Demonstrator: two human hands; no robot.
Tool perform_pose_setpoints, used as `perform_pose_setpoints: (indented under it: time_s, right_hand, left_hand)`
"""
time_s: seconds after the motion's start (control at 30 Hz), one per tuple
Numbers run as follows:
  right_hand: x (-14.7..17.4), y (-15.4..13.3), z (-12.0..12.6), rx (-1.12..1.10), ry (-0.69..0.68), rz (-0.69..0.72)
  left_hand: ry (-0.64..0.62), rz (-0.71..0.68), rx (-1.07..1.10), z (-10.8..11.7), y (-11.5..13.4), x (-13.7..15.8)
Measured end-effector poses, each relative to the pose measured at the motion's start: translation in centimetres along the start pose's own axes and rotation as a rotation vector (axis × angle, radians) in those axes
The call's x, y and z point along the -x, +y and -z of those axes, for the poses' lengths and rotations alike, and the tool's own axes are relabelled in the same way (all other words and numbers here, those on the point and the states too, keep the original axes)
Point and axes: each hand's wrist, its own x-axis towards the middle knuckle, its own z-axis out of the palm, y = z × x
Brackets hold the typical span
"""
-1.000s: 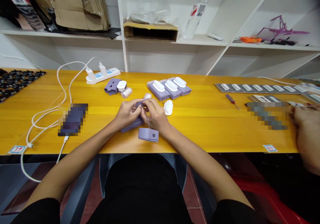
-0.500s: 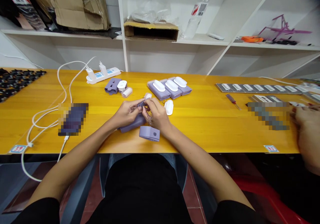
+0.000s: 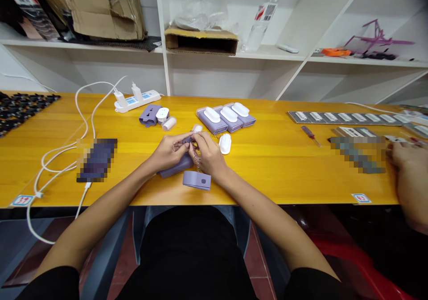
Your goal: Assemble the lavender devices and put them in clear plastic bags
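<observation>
My left hand (image 3: pixel 171 151) is closed in a pinch on a small dark grey part (image 3: pixel 187 140). Against the same part, the fingers of my right hand (image 3: pixel 210 154) are closed, with thin coiled wires (image 3: pixel 198 158) running down beside them. Below my hands, a purple casing (image 3: pixel 177 166) is partly covered by the left one. A smaller purple casing piece (image 3: pixel 196 181) with a dark button-like spot is at the wires' lower end, near the table's front edge. A white oval piece (image 3: pixel 225 143) lies right of my right hand. My fingers hide much of the grey part.
Behind are three purple casings (image 3: pixel 230 126) topped with white ovals. Further left are another purple casing (image 3: pixel 150 115), a power strip (image 3: pixel 138 101) and a phone (image 3: pixel 97 159) on a white cable. A screwdriver (image 3: pixel 310 134) and a co-worker's hand (image 3: pixel 409 166) are rightward.
The smaller purple casing piece has shifted slightly left, and more of the coiled wire shows above it. Both hands keep their pinch in nearly the same place.
</observation>
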Motion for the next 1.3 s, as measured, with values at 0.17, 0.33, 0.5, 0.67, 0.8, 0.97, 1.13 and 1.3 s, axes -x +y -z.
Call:
perform_pose_setpoints:
  time_s: [0.17,0.33,0.5,0.67,0.8,0.97,1.13,1.3]
  right_hand:
    - [0.1,0.0,0.1,0.045,0.000,-0.005]
    - [0.1,-0.3,0.1,0.051,-0.005,-0.020]
    - [0.2,-0.3,0.1,0.052,-0.006,-0.009]
    - [0.3,-0.3,0.1,0.012,-0.027,-0.045]
    - [0.1,0.0,0.1,-0.062,-0.030,-0.017]
    - [-0.1,0.7,0.3,-0.178,0.047,0.073]
    - [-0.4,0.6,0.7,-0.219,0.058,0.027]
    - [-0.7,0.7,0.9,-0.218,0.091,-0.018]
  left_hand:
    - [-0.024,0.010,0.003,-0.1,-0.2,0.0]
    - [0.008,0.005,-0.008,-0.2,-0.1,-0.1]
    - [0.020,-0.003,-0.025,-0.4,-0.2,0.0]
    - [0.008,-0.004,-0.047,-0.3,-0.5,0.0]
    - [0.005,0.002,-0.027,-0.2,-0.2,0.0]
    - [0.001,0.026,0.030,-0.2,0.2,0.0]
    - [0.023,0.013,0.045,-0.2,0.7,0.0]
    - [0.066,0.016,0.004,-0.3,0.9,-0.1]
